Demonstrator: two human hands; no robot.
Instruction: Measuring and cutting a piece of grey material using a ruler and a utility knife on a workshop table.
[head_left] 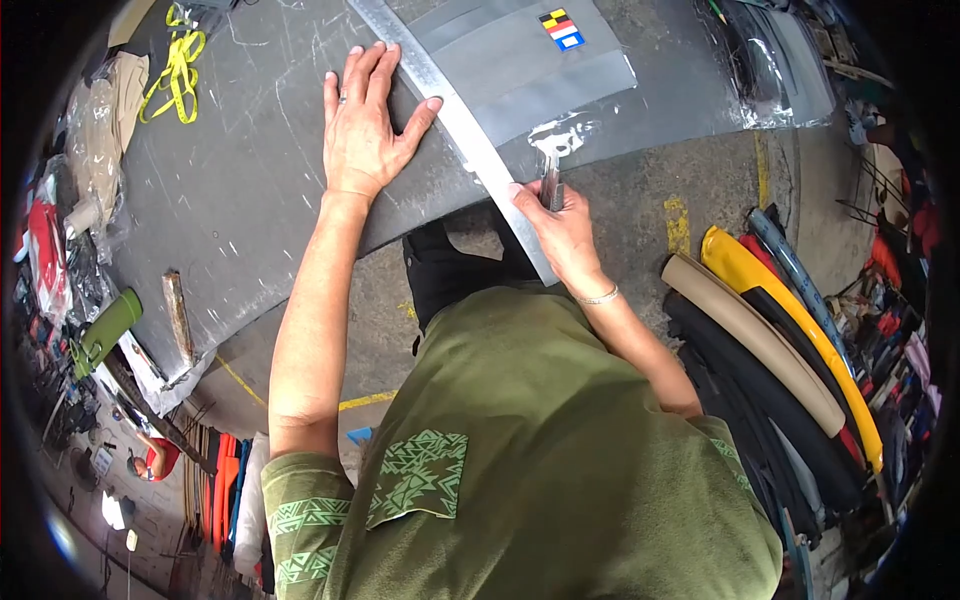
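A long metal straightedge (pixel 455 110) runs slantwise across the dark worktable (pixel 240 140), along the left edge of a grey sheet (pixel 500 75), its near end jutting past the table's front edge. My left hand (pixel 362 145) lies flat with fingers apart, index fingertip and thumb touching the straightedge's left side. At the near end, my right hand (pixel 565 235) is closed around a grey utility knife (pixel 551 180), its thumb against the straightedge; the blade cannot be made out. Beyond the knife, shiny clear plastic (pixel 562 137) lies at the table edge. A small multicoloured patch (pixel 561 30) sits on the sheet.
A yellow tape (pixel 180 75) lies bunched at the far left, near plastic-wrapped material (pixel 95 130). A worn stick (pixel 177 315) and a green roll (pixel 110 322) are at the left. Fabric rolls (pixel 760 340) stand at the right. A person in red (pixel 158 458) is lower left.
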